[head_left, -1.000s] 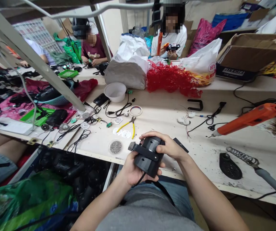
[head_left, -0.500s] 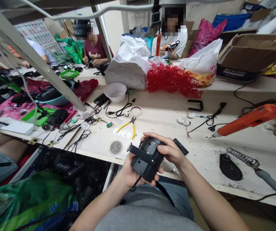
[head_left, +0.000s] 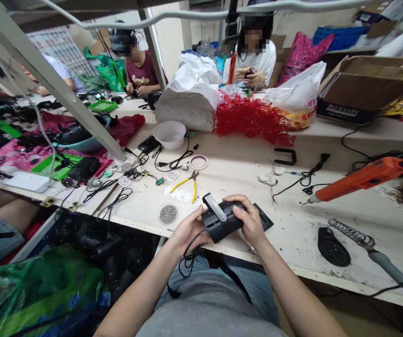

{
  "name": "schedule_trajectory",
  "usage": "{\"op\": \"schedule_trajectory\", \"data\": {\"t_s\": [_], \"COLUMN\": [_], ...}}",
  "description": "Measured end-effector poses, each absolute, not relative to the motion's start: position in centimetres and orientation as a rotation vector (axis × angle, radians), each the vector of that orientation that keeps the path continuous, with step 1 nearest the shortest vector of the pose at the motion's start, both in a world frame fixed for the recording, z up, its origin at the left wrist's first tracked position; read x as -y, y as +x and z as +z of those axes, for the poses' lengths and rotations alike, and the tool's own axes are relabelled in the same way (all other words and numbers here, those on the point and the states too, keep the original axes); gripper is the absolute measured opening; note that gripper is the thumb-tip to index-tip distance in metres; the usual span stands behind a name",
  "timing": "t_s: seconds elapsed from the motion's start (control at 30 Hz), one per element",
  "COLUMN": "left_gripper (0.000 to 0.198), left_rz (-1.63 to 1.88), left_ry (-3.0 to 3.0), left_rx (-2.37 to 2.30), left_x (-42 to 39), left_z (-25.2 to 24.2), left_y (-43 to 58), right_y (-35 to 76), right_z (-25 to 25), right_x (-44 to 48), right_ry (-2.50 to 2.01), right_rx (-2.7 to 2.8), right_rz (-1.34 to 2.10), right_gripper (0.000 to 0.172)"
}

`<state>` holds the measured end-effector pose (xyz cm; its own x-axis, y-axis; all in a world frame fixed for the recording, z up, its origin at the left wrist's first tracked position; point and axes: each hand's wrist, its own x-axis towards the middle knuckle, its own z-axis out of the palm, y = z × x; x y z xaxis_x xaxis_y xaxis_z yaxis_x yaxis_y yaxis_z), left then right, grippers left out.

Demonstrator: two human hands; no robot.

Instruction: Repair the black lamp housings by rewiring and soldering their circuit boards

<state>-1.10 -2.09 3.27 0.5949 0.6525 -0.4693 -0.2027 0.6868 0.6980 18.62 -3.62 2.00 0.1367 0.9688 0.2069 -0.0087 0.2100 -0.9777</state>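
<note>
Both hands hold a black lamp-like housing (head_left: pixel 224 227) with a swivel bracket (head_left: pixel 216 207) and a thin cord, just over the table's front edge. My left hand (head_left: pixel 192 230) wraps round its left end, the cord (head_left: pixel 188 257) hanging in loops below. My right hand (head_left: pixel 248 216) grips the right end, thumb on top. Behind that hand, a flat black rectangular piece (head_left: pixel 266 220) lies on the table. A round dish of small metal screws (head_left: pixel 168 214) sits left of the hands, with yellow-handled cutting pliers (head_left: pixel 186 185) beyond it.
An orange electric screwdriver (head_left: pixel 362 179) hangs at right, near a soldering iron (head_left: pixel 387 267) in a coil holder and a black oval part (head_left: pixel 333 247). Farther back are a tape roll (head_left: pixel 199 162), a white bowl (head_left: pixel 170 135) and red netting (head_left: pixel 250 119). Co-workers sit across the table.
The housing has turned and tipped to lie more level, its bracket now catching the light. My left hand has shifted along its end, and more of the cord shows below.
</note>
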Motion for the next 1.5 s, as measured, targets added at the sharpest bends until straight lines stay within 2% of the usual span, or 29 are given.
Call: {"op": "schedule_trajectory", "data": {"t_s": [0.1,0.17,0.27,0.5,0.77,0.97,1.2,1.37,1.5], "left_gripper": [0.074,0.08,0.076,0.07,0.068,0.069,0.066,0.064,0.063], "left_rz": [0.882,0.898,0.888,1.156,1.291,1.292,1.362,1.233,1.176], "left_ry": [1.308,1.715,1.952,1.973,1.932,1.985,2.023,1.902,1.904], "left_rx": [-1.123,-1.124,-1.064,-0.995,-1.029,-1.023,-0.945,-0.95,-0.93], "left_x": [2.5,2.9,3.1,2.9,3.8,3.4,3.5,3.1,1.5], "left_z": [4.0,4.3,4.0,2.2,1.8,1.7,1.3,1.8,1.2], "left_y": [-2.0,-1.9,-1.2,-0.7,-0.1,-0.3,0.3,0.9,0.1], "right_y": [18.5,18.1,17.7,18.8,18.2,18.6,17.5,17.5,18.8], "right_z": [0.3,-0.2,-0.1,1.3,1.9,3.0,2.6,2.0,1.3], "right_x": [3.7,3.9,4.2,5.1,5.3,5.0,4.9,4.8,4.2], "right_ry": [-1.252,-1.273,-1.241,-1.137,-1.083,-1.185,-1.275,-1.272,-1.232], "right_rx": [1.137,1.137,1.126,1.28,1.213,1.309,1.163,1.132,1.414], "right_rz": [0.854,0.819,0.818,1.049,0.886,0.91,0.776,0.743,0.815], "right_gripper": [0.024,0.025,0.028,0.045,0.028,0.03,0.02,0.023,0.026]}}
